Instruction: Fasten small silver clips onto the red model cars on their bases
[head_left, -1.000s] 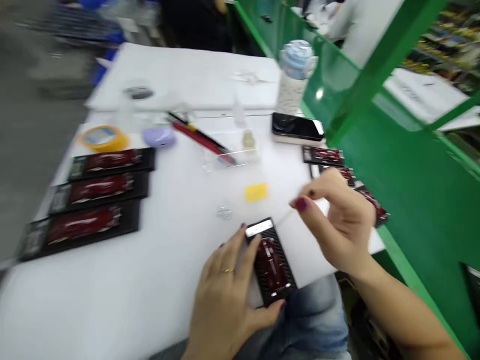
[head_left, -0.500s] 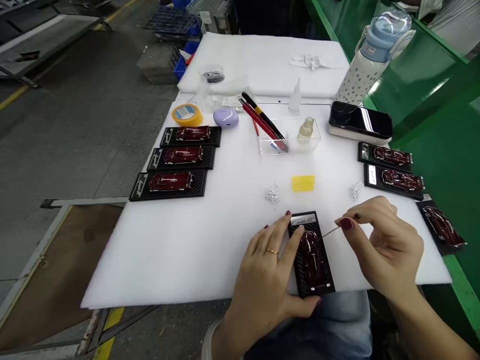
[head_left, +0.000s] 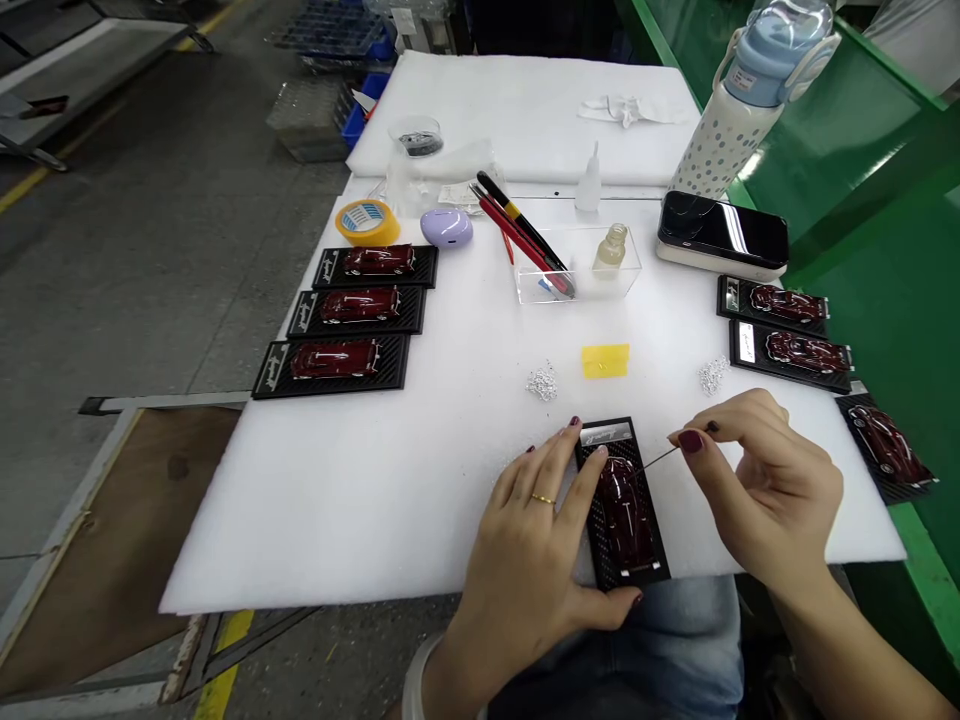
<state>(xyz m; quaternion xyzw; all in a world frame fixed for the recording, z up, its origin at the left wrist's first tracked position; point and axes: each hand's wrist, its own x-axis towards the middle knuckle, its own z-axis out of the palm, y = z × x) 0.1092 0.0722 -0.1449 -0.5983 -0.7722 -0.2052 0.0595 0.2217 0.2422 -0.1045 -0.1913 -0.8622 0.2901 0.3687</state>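
Observation:
A dark red model car on a black textured base with a silver nameplate lies at the table's front edge. My left hand steadies it, fingertips along the base's left side and the car's front, thumb at the near edge. Pinched between thumb and forefinger of my right hand is a thin needle-like tool. Its tip meets the right side of the car near the front; the exact contact is too small to make out. Beyond the car are a yellow tape piece and a pile of tiny silvery parts.
Finished-looking model cars on bases stand left and right. Farther back are a clear tray with tweezers and a small bottle, a tape roll, a purple case, a phone and a water bottle.
The whole view has shifted slightly. Both hands keep nearly the same pose, with the tool's tip still at the right side of the car.

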